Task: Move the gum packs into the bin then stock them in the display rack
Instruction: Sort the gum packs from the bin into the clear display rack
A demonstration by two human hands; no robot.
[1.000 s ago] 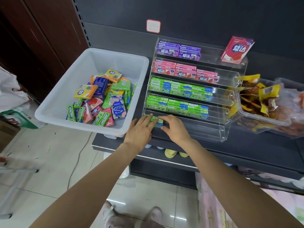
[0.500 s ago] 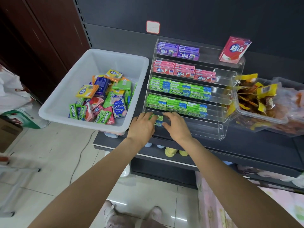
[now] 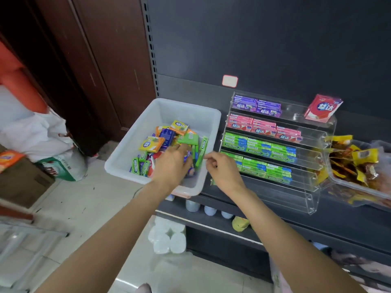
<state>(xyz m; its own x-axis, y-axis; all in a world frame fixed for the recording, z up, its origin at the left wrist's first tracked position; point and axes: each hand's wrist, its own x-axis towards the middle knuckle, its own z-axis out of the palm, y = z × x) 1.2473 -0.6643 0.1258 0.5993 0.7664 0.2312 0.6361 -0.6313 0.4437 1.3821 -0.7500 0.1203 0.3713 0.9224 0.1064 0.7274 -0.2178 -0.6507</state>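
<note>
Both hands have left the clear acrylic display rack (image 3: 304, 166). Left hand (image 3: 172, 163) now reaches into the white plastic bin (image 3: 131, 153), grip spread over loose gum packs (image 3: 151, 143). Right hand (image 3: 222, 169) hovers beside the bin, grip loosely curled, holding nothing visible.

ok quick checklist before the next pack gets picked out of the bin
1. Left hand over the packs in the white bin: ok.
2. Left hand has a pack gripped: cannot tell, its fingers are spread over the pile.
3. Right hand free to receive: ok, fingers loosely curled, nothing seen in it.
4. Green packs left in the bin: ok.
5. Space on the bottom tier of the display rack: ok, mostly bare.
6. Upper tiers filled: not ok, the purple row stops partway.
</note>
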